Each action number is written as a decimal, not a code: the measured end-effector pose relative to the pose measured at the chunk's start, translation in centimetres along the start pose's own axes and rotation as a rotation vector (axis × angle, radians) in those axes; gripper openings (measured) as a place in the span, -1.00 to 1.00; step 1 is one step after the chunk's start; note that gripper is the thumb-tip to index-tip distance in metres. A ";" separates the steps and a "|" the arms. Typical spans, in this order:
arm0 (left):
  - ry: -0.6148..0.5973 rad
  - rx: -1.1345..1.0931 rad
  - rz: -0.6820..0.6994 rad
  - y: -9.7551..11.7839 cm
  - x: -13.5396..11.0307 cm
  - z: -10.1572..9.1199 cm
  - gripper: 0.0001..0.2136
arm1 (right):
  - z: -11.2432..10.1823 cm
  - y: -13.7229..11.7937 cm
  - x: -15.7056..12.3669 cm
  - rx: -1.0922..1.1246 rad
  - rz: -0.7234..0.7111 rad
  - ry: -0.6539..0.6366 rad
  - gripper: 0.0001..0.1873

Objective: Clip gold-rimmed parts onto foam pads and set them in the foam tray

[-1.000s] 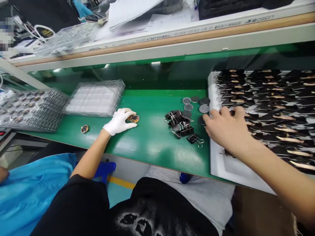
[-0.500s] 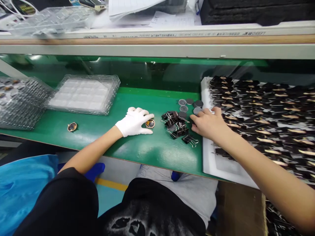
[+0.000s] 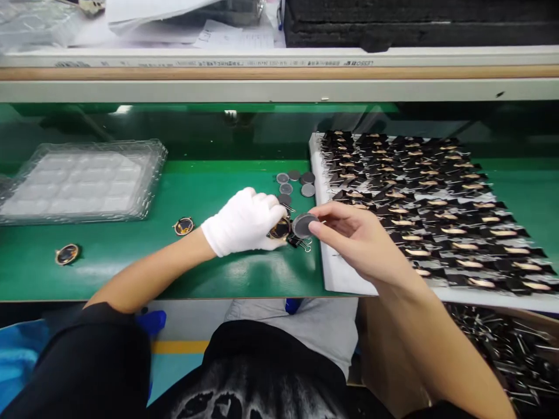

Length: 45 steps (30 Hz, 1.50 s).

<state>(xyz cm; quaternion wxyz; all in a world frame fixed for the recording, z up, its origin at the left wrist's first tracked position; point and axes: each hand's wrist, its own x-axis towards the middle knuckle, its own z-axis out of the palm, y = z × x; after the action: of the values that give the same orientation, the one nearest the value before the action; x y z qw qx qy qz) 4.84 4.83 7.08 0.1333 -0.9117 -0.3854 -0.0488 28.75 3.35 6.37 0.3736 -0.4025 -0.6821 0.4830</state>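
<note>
My left hand (image 3: 250,224), in a white glove, is closed on a round gold-rimmed watch case (image 3: 279,228) with a dark dial. Just to the right of the case, my bare right hand (image 3: 351,235) pinches a flat grey disc (image 3: 303,226) between thumb and fingers, tilted toward me. Black binder clips (image 3: 301,243) with wire handles lie beneath both hands, mostly covered by them. Beyond the hands, several loose grey discs (image 3: 286,189) are scattered on the green bench. A second watch case (image 3: 184,226) lies left of my gloved wrist, and a third watch case (image 3: 67,254) farther left.
On the right stands a white foam tray (image 3: 318,233) filled with rows of clipped pieces. Stacked clear plastic trays (image 3: 82,180) sit at the left. A shelf edge (image 3: 262,90) crosses above the bench. Below the right side is a box of binder clips (image 3: 515,355).
My view has swung right. My right hand has come from the discs by the foam tray toward my left hand, now holding a disc. My left hand now grips a watch case; another lies beside its wrist.
</note>
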 end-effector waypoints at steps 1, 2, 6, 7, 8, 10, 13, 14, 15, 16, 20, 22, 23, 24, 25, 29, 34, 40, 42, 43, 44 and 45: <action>0.011 -0.033 0.004 0.6 0.8 -0.2 -0.59 | 0.3 0.0 -0.3 -0.009 -0.009 0.014 -0.78; 0.026 -0.067 0.002 1.1 1.4 -0.2 -0.60 | 0.6 0.1 -0.6 -0.048 -0.027 0.045 -0.82; 0.087 -0.132 0.013 2.1 2.4 0.4 -0.65 | 1.5 1.4 -1.2 -0.235 -0.108 0.244 -0.87; 0.093 -0.126 0.023 2.2 2.4 0.5 -0.65 | 1.6 1.9 -1.2 -0.229 -0.088 0.285 -0.81; 0.094 -0.113 0.036 2.3 2.3 0.6 -0.65 | 1.7 2.3 -1.3 -0.188 -0.050 0.308 -0.73; 0.066 -0.083 0.065 2.5 2.3 0.7 -0.64 | 1.7 3.0 -1.2 -0.021 0.062 0.262 -0.51; -0.028 -0.073 0.104 2.6 2.5 0.4 -0.69 | 1.6 3.5 -0.9 0.270 0.240 0.025 -0.35; -0.061 -0.081 0.115 2.6 2.6 0.4 -0.71 | 1.5 3.6 -0.8 0.332 0.286 -0.032 -0.36; -0.089 -0.091 0.123 2.6 2.6 0.3 -0.71 | 1.5 3.7 -0.7 0.369 0.318 -0.063 -0.38; -0.108 -0.101 0.130 2.6 2.7 0.3 -0.70 | 1.5 3.8 -0.7 0.383 0.332 -0.067 -0.41; -0.112 -0.119 0.180 2.3 2.6 0.5 -0.61 | 1.5 4.2 -0.6 0.389 0.287 0.007 -0.50; -0.097 -0.135 0.210 2.2 2.5 0.6 -0.61 | 1.6 4.3 -0.8 0.418 0.288 0.020 -0.47; -0.087 -0.145 0.211 2.1 2.4 0.7 -0.63 | 1.6 4.3 -0.9 0.432 0.292 0.015 -0.46; -0.076 -0.157 0.205 2.0 2.4 0.8 -0.64 | 1.6 4.3 -1.0 0.443 0.295 0.007 -0.46; -0.066 -0.170 0.195 1.9 2.4 0.8 -0.63 | 1.6 4.3 -1.1 0.452 0.296 -0.001 -0.47; -0.078 -0.207 0.208 1.7 2.6 0.7 -0.60 | 1.9 4.4 -1.4 0.514 0.313 0.027 -0.47; -0.102 -0.254 0.223 1.6 2.5 0.6 -0.63 | 2.6 4.6 -1.3 0.690 0.332 0.091 -0.46; 0.065 -0.380 0.289 1.7 2.1 1.1 -0.55 | 2.7 3.9 -2.5 0.755 0.286 0.152 -0.52; 0.054 -0.380 0.372 1.5 2.0 1.0 -0.54 | 2.5 3.8 -3.7 0.741 0.284 0.110 -0.60; 0.059 -0.396 0.392 1.3 2.0 1.0 -0.50 | 2.4 3.8 -4.5 0.724 0.288 0.099 -0.64; 0.079 -0.408 0.381 1.0 2.0 1.1 -0.46 | 2.2 4.0 -5.2 0.705 0.294 0.103 -0.69; 0.106 -0.398 0.341 0.7 2.1 1.2 -0.48 | 2.0 4.2 -6.1 0.690 0.298 0.117 -0.72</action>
<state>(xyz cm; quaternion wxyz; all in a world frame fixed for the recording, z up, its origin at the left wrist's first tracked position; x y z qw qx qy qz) 6.78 6.18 6.19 -0.0223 -0.9680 -0.2017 -0.1480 30.13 -2.01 1.10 0.4513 -0.3746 -0.3909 0.7094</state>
